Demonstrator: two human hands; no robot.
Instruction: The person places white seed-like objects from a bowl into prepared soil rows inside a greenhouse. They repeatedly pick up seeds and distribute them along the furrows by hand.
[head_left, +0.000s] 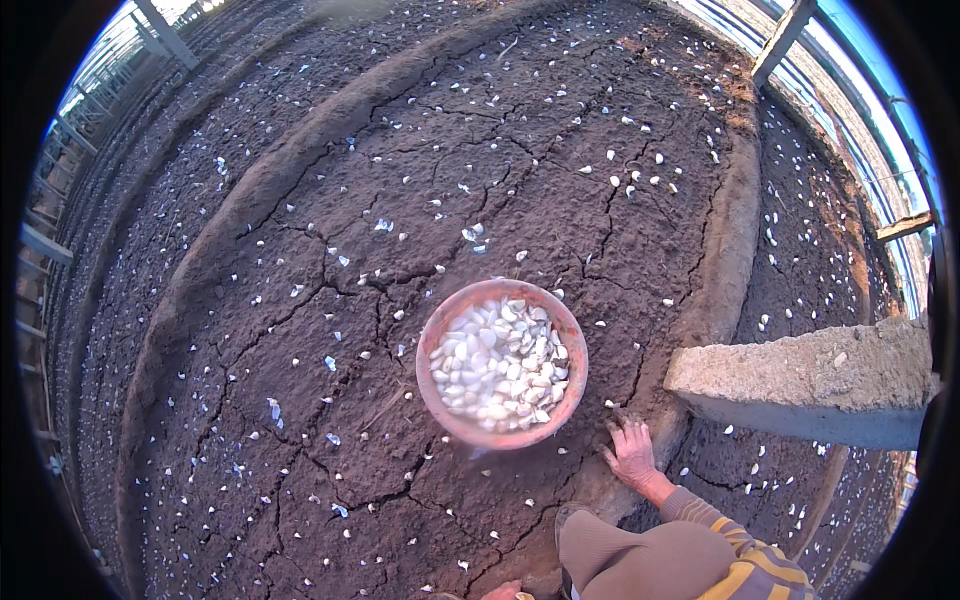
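A round reddish bowl (429, 397) stands on dark cracked soil (420, 187), filled with pale peeled cloves, probably garlic (517, 375). Just right of and below the bowl, my right hand (632, 452) reaches down to the soil beside a raised earth ridge, fingertips near a single clove (613, 404); whether a clove is between the fingers cannot be seen. At the bottom edge only a small part of my left hand (504, 591) shows, its fingers hidden. Many cloves are spread over the bed, with a looser cluster (634, 177) above and right of the bowl.
A thick concrete post (802, 375) juts in from the right, close to my right arm. Earth ridges (247, 202) border the bed on both sides. Further posts (782, 41) stand along the upper edges. My bent knee (600, 544) is at the bottom.
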